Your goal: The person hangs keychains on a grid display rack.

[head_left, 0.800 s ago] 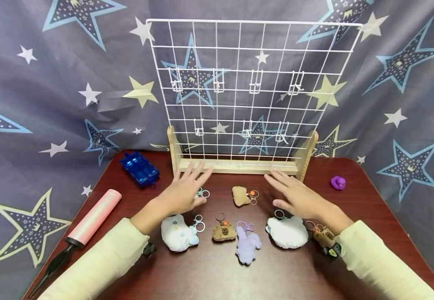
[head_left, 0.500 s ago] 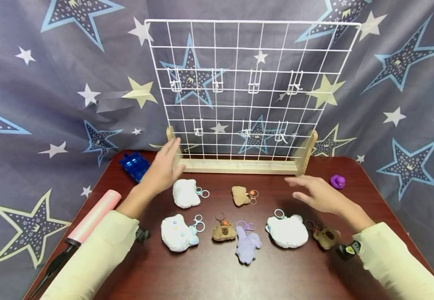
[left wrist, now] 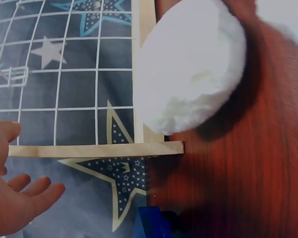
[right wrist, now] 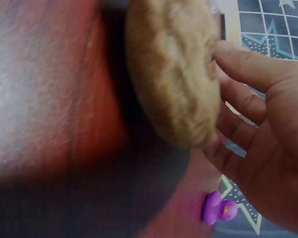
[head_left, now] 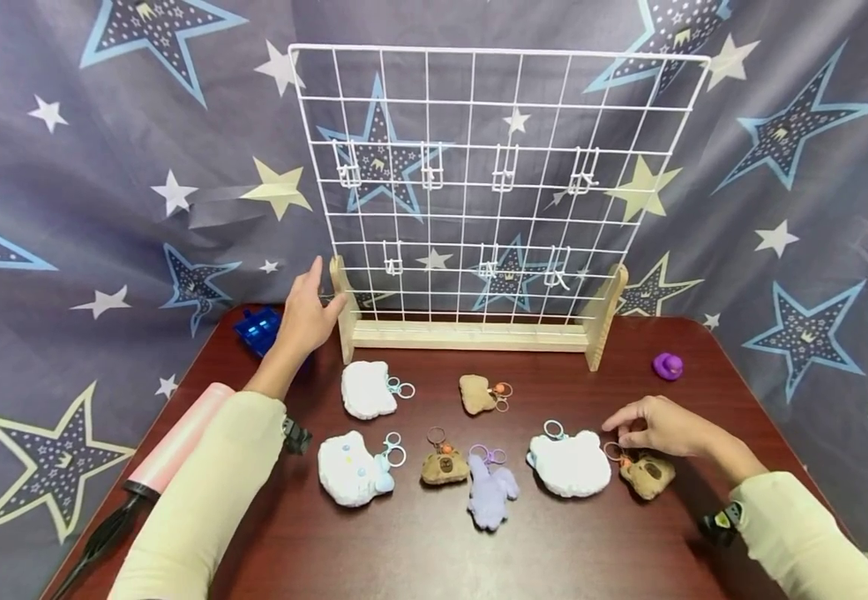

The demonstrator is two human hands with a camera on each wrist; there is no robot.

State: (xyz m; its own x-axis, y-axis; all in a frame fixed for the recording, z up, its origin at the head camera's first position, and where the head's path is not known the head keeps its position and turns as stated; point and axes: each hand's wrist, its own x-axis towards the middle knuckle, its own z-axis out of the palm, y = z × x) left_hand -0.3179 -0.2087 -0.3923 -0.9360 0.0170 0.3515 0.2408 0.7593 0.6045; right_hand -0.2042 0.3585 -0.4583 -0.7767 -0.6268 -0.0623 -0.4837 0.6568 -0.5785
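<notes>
My left hand (head_left: 306, 312) is held beside the left wooden post (head_left: 342, 310) of a white wire grid rack, its fingers apart and holding nothing. In the left wrist view the left hand (left wrist: 20, 193) is near the post (left wrist: 99, 150). At the right, my right hand (head_left: 662, 427) hovers over a brown plush keychain (head_left: 647, 477), fingers loosely bent near its ring. The right wrist view shows the brown plush (right wrist: 171, 69) beside the right hand (right wrist: 268, 114), with no grip on it visible. A white plush (head_left: 571, 463) lies just left of it.
Several plush keychains lie on the dark red table (head_left: 554, 550), among them a lilac one (head_left: 490, 498). White hooks hang on the grid (head_left: 504, 171). A blue case (head_left: 257, 329) and pink pump (head_left: 187, 433) are at left, a purple duck (head_left: 668, 367) at right.
My left hand has moved left and away from over the upper-left white plush, toward the rack's post. My right hand has moved right and nearer me, to the brown plush. The plush toys have stayed put.
</notes>
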